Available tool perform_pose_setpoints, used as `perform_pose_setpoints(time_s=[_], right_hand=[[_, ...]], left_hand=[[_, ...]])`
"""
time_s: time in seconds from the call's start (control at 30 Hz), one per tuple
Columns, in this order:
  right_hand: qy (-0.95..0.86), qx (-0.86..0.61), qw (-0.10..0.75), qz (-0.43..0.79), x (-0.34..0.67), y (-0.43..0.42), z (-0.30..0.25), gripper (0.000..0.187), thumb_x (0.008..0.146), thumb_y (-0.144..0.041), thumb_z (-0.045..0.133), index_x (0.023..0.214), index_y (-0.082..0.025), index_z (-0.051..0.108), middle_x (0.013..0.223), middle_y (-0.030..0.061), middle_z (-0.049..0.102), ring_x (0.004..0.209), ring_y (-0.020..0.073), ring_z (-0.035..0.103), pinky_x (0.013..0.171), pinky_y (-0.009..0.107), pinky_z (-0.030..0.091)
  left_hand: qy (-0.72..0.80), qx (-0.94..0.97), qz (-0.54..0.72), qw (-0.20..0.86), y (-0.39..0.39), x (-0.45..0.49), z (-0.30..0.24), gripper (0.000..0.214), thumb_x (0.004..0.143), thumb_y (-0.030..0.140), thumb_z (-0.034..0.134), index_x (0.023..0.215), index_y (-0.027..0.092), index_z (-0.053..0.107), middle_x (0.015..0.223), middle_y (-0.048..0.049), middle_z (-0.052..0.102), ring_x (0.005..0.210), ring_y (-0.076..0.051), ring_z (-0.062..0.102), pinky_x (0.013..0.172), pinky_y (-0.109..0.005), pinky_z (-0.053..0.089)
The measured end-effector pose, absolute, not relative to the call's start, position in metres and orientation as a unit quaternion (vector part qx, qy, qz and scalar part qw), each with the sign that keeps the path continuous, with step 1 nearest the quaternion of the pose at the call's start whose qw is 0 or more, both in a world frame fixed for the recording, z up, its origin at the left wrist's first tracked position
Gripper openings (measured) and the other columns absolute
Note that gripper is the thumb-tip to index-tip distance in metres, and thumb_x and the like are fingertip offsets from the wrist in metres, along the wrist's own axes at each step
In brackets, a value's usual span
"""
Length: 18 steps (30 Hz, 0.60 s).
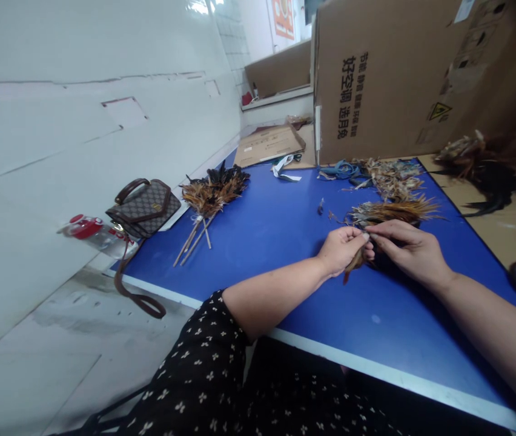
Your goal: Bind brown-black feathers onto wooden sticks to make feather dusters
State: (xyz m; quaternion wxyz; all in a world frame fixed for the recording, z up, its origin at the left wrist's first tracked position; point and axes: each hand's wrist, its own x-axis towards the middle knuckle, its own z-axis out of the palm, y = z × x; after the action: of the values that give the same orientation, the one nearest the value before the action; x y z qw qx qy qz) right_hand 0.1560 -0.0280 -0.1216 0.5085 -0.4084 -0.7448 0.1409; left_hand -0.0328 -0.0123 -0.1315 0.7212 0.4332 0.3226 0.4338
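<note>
Two hands meet above the blue bench (262, 242). The left hand (343, 249) is curled shut around a bunch of brown feathers (394, 212), and the right hand (406, 245) pinches the same bunch just beside it, near a cardboard box (421, 72).

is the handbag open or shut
Shut: the handbag has its flap folded down over the front, and nothing of its inside shows.

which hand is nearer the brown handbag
Left. The left hand, gripping a feather bundle with the right hand, sits right of the handbag across the table; the right hand is farther right, beyond it.
</note>
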Motion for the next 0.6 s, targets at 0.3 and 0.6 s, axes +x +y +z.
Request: perform_pose_setpoints(time_s=[0.3,0.6], right_hand=[[-0.727,-0.465,0.490,0.124,0.160,-0.027,-0.124,0.036,0.104,-0.050,0.067,0.125,-0.026,0.083,0.114,0.0095,0.083,0.099,0.0252,0.078,0.097,0.042,0.064],[-0.746,-0.560,0.359,0.037,0.170,-0.021,-0.133,0.027,0.089,-0.050,0.074,0.093,-0.024,0.082,0.097,0.0084,0.081,0.078,0.0240,0.070,0.065,0.036,0.050]], left_hand=[[0.328,0.402,0.465,0.718,-0.016,-0.033,-0.122,0.043,0.086,0.047,0.093,0.093,0.016,0.065,0.081,-0.0014,0.072,0.064,-0.012,0.069,0.069,-0.029,0.056],[0.383,0.313,0.627,0.602,0.009,-0.040,-0.113,0.028,0.100,0.039,0.080,0.097,0.018,0.061,0.078,0.0044,0.066,0.062,-0.009,0.064,0.072,-0.025,0.054]])
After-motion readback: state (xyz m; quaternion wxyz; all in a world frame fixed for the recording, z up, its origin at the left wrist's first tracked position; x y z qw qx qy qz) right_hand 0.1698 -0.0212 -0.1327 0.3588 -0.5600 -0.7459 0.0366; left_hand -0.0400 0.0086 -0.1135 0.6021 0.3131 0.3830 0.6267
